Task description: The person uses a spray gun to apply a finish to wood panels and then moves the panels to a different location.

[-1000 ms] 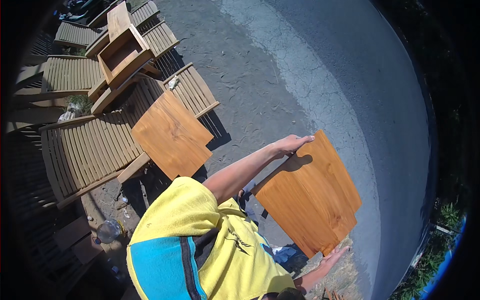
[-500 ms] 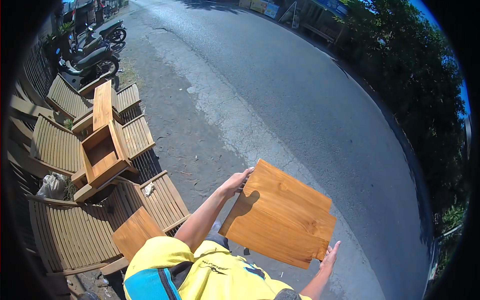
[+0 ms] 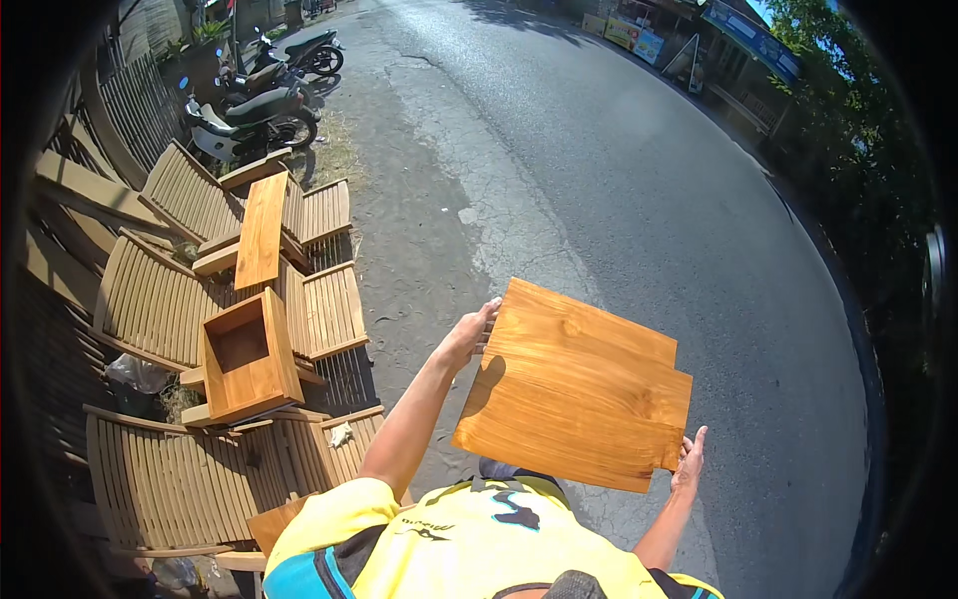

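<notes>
Between my two hands I hold a flat, glossy orange-brown wooden panel (image 3: 584,384) with notches cut into its right-hand corners. My left hand (image 3: 471,334) grips the panel's left edge near its far corner, its fingers partly hidden beneath. My right hand (image 3: 691,461) closes on the opposite edge beside the near notch, with the thumb side showing. The panel is up in front of my body, over the roadside, and a dark rounded shadow falls on its left side.
To my left, slatted wooden lounge chairs (image 3: 165,484) bear an open wooden box (image 3: 285,344), a long varnished board (image 3: 261,230), a white rag (image 3: 341,434) and another board (image 3: 275,523) partly behind my sleeve. Motorcycles (image 3: 264,112) stand beyond. An asphalt road (image 3: 679,220) runs along the right.
My view has swung left, so chairs and motorcycles sit farther right in the picture. The panel and both hands appear slightly higher and farther right; both hands keep their hold.
</notes>
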Demonstrator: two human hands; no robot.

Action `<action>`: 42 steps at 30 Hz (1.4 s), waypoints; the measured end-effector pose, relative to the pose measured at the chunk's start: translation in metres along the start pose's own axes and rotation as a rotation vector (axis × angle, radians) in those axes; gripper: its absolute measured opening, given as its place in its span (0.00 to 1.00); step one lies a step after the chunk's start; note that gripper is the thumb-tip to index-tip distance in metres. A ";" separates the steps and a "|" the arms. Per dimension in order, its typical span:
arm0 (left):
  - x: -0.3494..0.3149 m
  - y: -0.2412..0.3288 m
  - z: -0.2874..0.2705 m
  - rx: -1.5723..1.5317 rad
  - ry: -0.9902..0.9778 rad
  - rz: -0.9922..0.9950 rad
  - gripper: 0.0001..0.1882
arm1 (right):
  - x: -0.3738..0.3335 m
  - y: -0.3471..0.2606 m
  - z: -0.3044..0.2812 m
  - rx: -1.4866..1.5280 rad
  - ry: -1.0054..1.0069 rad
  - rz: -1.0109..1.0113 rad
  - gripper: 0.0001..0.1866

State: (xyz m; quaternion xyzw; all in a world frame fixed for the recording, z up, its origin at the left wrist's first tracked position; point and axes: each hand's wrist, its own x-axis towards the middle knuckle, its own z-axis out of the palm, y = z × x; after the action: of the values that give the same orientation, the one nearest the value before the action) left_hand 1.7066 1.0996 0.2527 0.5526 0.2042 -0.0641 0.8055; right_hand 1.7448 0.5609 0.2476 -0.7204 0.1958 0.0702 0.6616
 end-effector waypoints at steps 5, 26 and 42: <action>0.083 0.092 -0.090 -0.105 0.283 0.074 0.36 | 0.168 -0.090 0.174 -0.061 -0.213 0.008 0.49; 0.422 0.410 -0.520 -0.382 0.766 0.228 0.31 | 0.492 -0.332 0.955 -0.220 -0.650 -0.014 0.47; 0.594 0.547 -0.861 -0.722 1.136 0.260 0.40 | 0.606 -0.449 1.600 -0.649 -1.147 -0.092 0.46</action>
State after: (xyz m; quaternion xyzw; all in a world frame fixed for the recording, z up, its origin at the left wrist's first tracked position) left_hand 2.2040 2.1699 0.2240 0.2172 0.5356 0.4052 0.7084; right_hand 2.7191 2.0366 0.2614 -0.7394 -0.2497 0.4698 0.4127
